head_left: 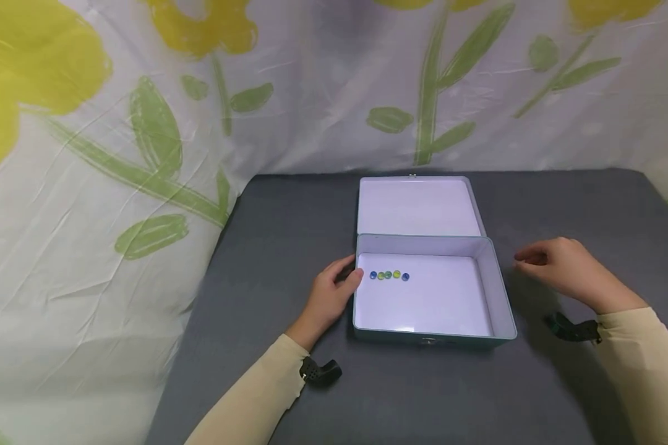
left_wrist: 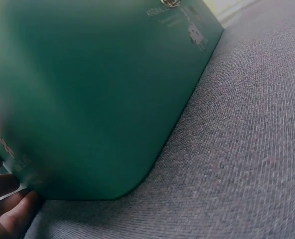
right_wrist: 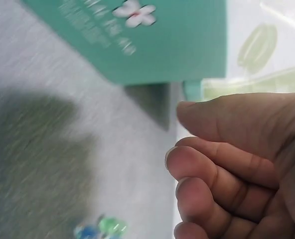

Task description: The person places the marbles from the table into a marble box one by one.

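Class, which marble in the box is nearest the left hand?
The blue marble at the row's left end, nearest the left hand; the row's other blue marble sits farthest right.

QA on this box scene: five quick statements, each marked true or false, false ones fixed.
1. The person's left grip holds the wall of the green rectangular box. True.
2. The pale-lined rectangular lid is closed. False: it is folded back behind the box.
3. Five small, round, shiny beads in blue, green and yellow lie inside. True.
4. The person's right grip holds a bead. False: nothing shows in it.
5. Every visible bead is inside the box. False: some blurred blue and green ones lie outside, on grey fabric.
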### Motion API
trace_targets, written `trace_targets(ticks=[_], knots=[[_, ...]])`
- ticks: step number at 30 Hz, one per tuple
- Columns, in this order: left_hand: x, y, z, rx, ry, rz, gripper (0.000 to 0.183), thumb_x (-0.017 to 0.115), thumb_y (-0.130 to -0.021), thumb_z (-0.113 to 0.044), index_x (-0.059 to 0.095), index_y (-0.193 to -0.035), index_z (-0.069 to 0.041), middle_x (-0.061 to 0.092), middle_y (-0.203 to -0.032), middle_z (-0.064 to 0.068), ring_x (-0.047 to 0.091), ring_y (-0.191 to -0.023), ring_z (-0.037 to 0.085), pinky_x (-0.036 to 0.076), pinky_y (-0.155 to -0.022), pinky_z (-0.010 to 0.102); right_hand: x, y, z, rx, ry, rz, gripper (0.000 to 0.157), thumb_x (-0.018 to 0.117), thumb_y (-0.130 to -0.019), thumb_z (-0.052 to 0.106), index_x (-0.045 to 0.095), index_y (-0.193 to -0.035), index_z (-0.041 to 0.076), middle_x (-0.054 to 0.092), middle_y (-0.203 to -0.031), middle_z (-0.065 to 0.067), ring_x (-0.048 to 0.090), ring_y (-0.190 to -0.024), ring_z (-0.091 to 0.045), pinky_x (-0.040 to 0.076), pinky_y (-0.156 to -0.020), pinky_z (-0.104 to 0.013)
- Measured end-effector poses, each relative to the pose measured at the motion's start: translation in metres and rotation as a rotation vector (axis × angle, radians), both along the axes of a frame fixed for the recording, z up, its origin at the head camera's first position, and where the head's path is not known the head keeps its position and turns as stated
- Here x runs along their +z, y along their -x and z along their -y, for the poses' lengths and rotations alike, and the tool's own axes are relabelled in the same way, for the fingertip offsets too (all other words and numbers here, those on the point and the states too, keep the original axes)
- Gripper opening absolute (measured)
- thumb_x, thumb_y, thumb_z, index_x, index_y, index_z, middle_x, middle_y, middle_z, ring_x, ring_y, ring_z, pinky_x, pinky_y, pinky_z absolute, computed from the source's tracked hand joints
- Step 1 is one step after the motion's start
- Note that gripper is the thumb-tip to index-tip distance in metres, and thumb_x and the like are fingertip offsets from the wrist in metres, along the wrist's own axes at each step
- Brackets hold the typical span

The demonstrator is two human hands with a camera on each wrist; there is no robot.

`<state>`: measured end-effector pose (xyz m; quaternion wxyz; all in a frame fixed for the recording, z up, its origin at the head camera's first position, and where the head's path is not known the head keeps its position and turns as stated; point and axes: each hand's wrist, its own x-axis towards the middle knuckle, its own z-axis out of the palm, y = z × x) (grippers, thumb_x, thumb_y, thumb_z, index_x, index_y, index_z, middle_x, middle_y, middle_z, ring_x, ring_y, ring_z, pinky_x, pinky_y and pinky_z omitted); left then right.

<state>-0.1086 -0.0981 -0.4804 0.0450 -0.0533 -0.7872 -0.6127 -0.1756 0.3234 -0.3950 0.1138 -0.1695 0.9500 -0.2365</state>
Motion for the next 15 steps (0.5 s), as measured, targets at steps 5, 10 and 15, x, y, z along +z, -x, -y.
trace_targets(ticks=[5,10,15], knots=[[0.000,0.000,0.000,-0.001,0.000,-0.010,0.049,0.066,-0.101,-0.020,0.060,-0.144,0.004,0.063,-0.138,0.023,0.063,-0.123,0.034,0.058,-0.098,0.041,-0.007,-0.004,-0.013,-0.018,-0.015,0.008,0.038,0.073,-0.099,0.020,0.072,-0.122,-0.010,0.075,-0.109,-0.027,0.072,-0.097,-0.042,0.060,-0.074,-0.052],[-0.001,0.001,0.001,0.006,0.015,-0.015,0.049,0.066,-0.101,-0.021,0.062,-0.142,0.004,0.064,-0.137,0.023,0.063,-0.122,0.033,0.058,-0.097,0.041,-0.009,-0.002,-0.020,0.001,-0.045,-0.007,0.033,0.076,-0.095,0.013,0.073,-0.117,-0.011,0.076,-0.103,-0.026,0.072,-0.092,-0.040,0.058,-0.069,-0.044],[-0.002,0.001,-0.001,-0.006,0.020,-0.018,0.049,0.066,-0.102,-0.022,0.061,-0.143,0.004,0.063,-0.138,0.023,0.063,-0.124,0.033,0.058,-0.098,0.043,-0.010,0.000,-0.028,0.001,-0.072,0.010,0.033,0.078,-0.094,0.013,0.073,-0.115,-0.012,0.077,-0.098,-0.022,0.072,-0.089,-0.039,0.058,-0.069,-0.045]])
